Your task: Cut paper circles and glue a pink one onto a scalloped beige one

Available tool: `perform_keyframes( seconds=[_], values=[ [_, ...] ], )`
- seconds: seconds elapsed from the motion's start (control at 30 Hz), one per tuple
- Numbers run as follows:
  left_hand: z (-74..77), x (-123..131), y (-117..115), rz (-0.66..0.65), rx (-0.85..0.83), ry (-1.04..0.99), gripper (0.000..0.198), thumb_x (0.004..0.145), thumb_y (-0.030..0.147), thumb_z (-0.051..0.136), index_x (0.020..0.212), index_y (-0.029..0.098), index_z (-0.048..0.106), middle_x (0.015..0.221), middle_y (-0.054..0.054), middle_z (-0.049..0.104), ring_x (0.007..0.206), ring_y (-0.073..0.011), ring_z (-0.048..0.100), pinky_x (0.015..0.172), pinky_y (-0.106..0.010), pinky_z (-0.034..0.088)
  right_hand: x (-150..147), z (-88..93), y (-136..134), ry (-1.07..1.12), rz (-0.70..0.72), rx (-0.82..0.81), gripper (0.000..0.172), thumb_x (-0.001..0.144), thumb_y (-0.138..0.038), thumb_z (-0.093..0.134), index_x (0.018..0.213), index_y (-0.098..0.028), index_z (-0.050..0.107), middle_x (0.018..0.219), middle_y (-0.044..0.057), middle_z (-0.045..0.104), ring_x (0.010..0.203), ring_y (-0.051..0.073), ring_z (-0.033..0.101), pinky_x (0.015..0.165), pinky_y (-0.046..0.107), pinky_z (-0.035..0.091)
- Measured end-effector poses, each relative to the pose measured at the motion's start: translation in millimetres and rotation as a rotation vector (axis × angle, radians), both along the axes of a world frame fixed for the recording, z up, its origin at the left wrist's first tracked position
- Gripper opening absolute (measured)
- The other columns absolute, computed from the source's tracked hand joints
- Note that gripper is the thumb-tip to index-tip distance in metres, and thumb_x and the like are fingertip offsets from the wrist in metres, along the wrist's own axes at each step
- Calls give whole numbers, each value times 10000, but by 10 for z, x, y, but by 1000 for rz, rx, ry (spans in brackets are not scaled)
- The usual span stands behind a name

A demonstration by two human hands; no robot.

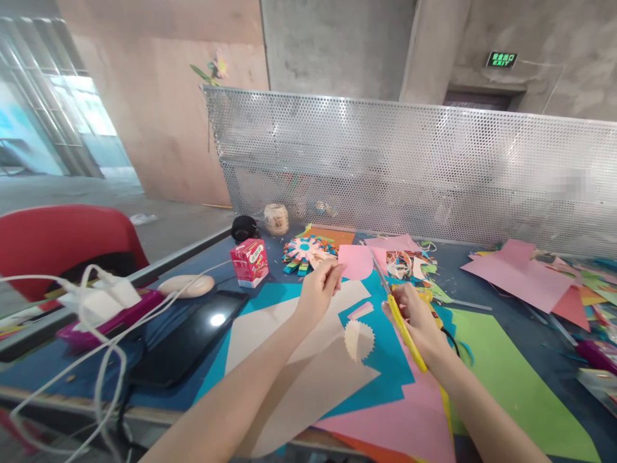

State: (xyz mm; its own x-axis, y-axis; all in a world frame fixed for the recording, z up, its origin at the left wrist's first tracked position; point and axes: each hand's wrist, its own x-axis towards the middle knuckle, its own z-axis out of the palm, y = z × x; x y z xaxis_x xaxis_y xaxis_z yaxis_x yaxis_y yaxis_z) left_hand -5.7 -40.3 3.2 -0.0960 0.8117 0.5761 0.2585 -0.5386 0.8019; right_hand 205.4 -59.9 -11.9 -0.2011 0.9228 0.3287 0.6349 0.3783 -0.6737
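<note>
Paper [355, 262], pink, pinched at its left edge by left fingers [333, 273], seemingly lifted off the surface [457, 273] for cutting room; scissors [401, 321] at its right edge, held by right fingers [409, 300] curled round them, presumably for leverage; toothed oval [359, 341] lying nearer, probably kept clear.

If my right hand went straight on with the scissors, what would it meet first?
Likely the pink paper in your left hand, which looks right at the scissor blades, though depth is unclear.
</note>
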Motion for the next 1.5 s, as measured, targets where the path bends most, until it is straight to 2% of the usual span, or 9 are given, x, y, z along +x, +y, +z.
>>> perform_keyframes(
  seconds=[0.33, 0.53, 0.7, 0.83, 1.0, 1.13, 1.23, 1.37, 1.5],
  values=[
    [5, -34, 40, -7, 21, -44, 282, 859, 385, 540, 654, 199, 485, 498, 58, 486, 397, -72, 405, 451, -203, 349, 17, -53, 55, 69, 11, 10, 303, 836, -534, 552, 841, -237, 492, 736, 22, 628, 676, 189, 591, 541, 258, 419],
    [-6, -110, 116, 25, 36, -139, 220, 823, 404, 605, 846, 185, 604, 504, 60, 540, 389, -72, 417, 437, -200, 348, 9, -52, 54, 53, 1, 27, 335, 820, -563, 567, 795, -240, 481, 669, 7, 594, 638, 182, 565, 525, 253, 399],
    [23, -138, 125, -35, 6, -193, 258, 766, 424, 657, 816, 171, 643, 478, 55, 533, 385, -66, 385, 416, -203, 312, -12, -5, 26, 95, 45, 4, 377, 821, -592, 554, 785, -232, 449, 677, -6, 546, 634, 164, 512, 544, 263, 378],
    [66, -123, 116, -139, -57, -232, 291, 711, 442, 701, 747, 159, 647, 434, 59, 500, 364, -60, 355, 392, -203, 273, -18, 44, 20, 181, 82, -86, 381, 811, -592, 545, 789, -232, 422, 696, -31, 481, 534, 111, 398, 448, 233, 313],
    [93, -150, 140, -193, -129, -336, 331, 649, 448, 767, 736, 155, 642, 430, 66, 496, 374, -48, 358, 394, -188, 258, -14, 59, 37, 198, 107, -143, 376, 811, -582, 546, 790, -236, 400, 658, -59, 428, 476, 82, 315, 392, 211, 279],
    [91, -172, 166, -235, -219, -435, 387, 634, 498, 785, 730, 153, 636, 445, 59, 509, 384, -44, 382, 400, -180, 267, -25, 50, 34, 183, 102, -128, 377, 813, -570, 556, 760, -239, 383, 618, -70, 403, 461, 81, 314, 392, 211, 274],
    [68, -132, 158, -327, -344, -514, 465, 591, 572, 788, 685, 157, 601, 457, 64, 473, 403, -46, 389, 408, -179, 302, -35, 40, 26, 165, 104, -87, 366, 810, -551, 564, 748, -235, 391, 624, -60, 412, 493, 93, 353, 416, 216, 286],
    [12, -35, 122, -453, -551, -575, 489, 429, 441, 908, 581, 134, 559, 510, 44, 479, 468, -52, 445, 428, -179, 353, -32, 37, 22, 150, 111, -50, 343, 826, -537, 530, 757, -236, 382, 631, -54, 409, 506, 100, 352, 435, 223, 292],
    [-27, 9, 123, -444, -623, -643, 477, 384, 334, 936, 649, 137, 592, 632, 5, 599, 538, -80, 563, 468, -192, 432, -23, 40, 29, 131, 105, -45, 314, 831, -521, 510, 770, -241, 380, 607, -61, 388, 482, 105, 343, 425, 229, 286]
  ],
)
